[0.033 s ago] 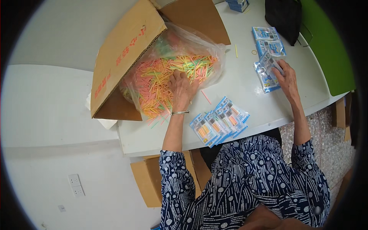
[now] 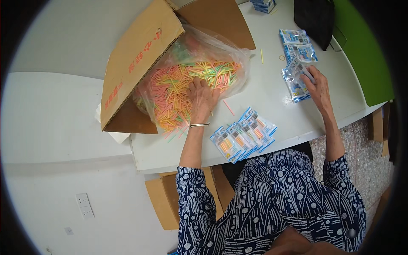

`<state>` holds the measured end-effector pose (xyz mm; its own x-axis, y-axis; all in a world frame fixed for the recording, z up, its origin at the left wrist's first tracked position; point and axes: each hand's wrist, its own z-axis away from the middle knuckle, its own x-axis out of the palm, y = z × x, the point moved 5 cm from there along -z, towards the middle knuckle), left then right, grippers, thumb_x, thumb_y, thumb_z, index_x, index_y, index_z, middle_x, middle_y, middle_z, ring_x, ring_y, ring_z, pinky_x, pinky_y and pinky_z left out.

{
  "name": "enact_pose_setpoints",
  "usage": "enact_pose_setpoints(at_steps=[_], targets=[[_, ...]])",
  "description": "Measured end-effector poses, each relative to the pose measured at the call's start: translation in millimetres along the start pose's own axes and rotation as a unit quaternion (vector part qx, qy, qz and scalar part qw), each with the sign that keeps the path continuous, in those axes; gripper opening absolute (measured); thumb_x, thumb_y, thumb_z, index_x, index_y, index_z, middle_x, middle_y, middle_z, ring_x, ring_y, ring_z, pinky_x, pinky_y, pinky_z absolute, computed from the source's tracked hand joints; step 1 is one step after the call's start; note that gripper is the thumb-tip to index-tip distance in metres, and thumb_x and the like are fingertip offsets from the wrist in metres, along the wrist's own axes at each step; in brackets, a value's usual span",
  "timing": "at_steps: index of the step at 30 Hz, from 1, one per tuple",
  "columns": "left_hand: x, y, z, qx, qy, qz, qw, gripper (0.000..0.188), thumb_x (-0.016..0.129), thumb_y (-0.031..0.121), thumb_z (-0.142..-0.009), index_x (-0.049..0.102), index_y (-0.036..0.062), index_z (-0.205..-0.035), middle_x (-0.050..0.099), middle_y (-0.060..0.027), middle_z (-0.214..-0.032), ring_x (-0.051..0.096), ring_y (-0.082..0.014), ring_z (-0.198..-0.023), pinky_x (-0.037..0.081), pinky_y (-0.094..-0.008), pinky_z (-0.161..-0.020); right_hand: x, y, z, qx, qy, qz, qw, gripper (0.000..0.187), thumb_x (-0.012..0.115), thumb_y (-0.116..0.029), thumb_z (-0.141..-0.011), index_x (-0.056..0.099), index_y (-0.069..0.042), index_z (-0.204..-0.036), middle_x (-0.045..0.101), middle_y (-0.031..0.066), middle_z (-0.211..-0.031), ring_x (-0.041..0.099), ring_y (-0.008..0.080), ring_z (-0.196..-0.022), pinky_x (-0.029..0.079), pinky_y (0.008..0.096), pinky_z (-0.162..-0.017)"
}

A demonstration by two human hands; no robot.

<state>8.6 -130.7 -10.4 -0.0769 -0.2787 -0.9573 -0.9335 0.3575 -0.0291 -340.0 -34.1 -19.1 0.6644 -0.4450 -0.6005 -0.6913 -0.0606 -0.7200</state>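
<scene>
My left hand point(image 2: 202, 98) rests in a heap of short, thin sticks point(image 2: 170, 91) coloured pink, yellow, orange and green. Its thumb stands apart from the bent fingers, whose tips sink partly out of sight among the sticks. A clear plastic bag point(image 2: 243, 59) lines the tipped cardboard box point(image 2: 140, 59) and holds the heap. At the right, my right hand point(image 2: 318, 87) pinches a blue-and-white packet point(image 2: 295, 68) between thumb and fingers, over another such packet point(image 2: 296, 91). Several clear packets point(image 2: 242, 136) with coloured sticks inside lie fanned near the table's front edge.
Further packets point(image 2: 299, 44) lie beyond my right hand, with a rubber band point(image 2: 281, 58) beside them. Loose sticks, one pink point(image 2: 229, 108) and one yellow point(image 2: 262, 56), lie on the white table point(image 2: 272, 93). A black bag point(image 2: 314, 21) and a green panel point(image 2: 365, 55) border the right side.
</scene>
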Motion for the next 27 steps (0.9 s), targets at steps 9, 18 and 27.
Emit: enact_pose_setpoints(at_steps=[9, 18, 27], targets=[[15.5, 8.6, 4.2, 0.101, 0.032, -0.187, 0.977, 0.025, 0.050, 0.010, -0.079, 0.052, -0.0039, -0.100, 0.048, -0.0174, -0.104, 0.046, -0.0302, -0.097, 0.037, -0.0453, -0.085, 34.5, -53.6, 5.5, 0.050, -0.125, -0.210, 0.968, 0.021, 0.060, -0.019, -0.085, 0.056, 0.001, -0.089, 0.055, 0.0053, -0.073, 0.050, 0.0106, -0.067, 0.042, 0.0252, -0.062], [13.1, 6.8, -2.5, 0.108, -0.016, -0.214, 0.971, 0.027, 0.050, 0.011, -0.079, 0.054, -0.0011, -0.103, 0.052, -0.0176, -0.106, 0.046, -0.0294, -0.100, 0.034, -0.0460, -0.091, 80.2, -45.8, 15.4, -0.075, -0.188, 0.031, 0.979, 0.014, 0.062, -0.007, -0.075, 0.057, 0.002, -0.085, 0.060, 0.0190, -0.085, 0.058, 0.0362, -0.080, 0.045, 0.0423, -0.071], [-15.5, -29.4, -12.5, 0.002, -0.082, -0.022, 0.996, 0.023, 0.048, 0.014, -0.082, 0.053, -0.0009, -0.098, 0.055, -0.0196, -0.104, 0.048, -0.0341, -0.099, 0.034, -0.0472, -0.088, 62.6, -60.6, 4.1, -0.093, -0.175, 0.037, 0.980, 0.010, 0.060, -0.007, -0.076, 0.056, 0.003, -0.078, 0.059, 0.0187, -0.075, 0.058, 0.0363, -0.074, 0.045, 0.0437, -0.068]])
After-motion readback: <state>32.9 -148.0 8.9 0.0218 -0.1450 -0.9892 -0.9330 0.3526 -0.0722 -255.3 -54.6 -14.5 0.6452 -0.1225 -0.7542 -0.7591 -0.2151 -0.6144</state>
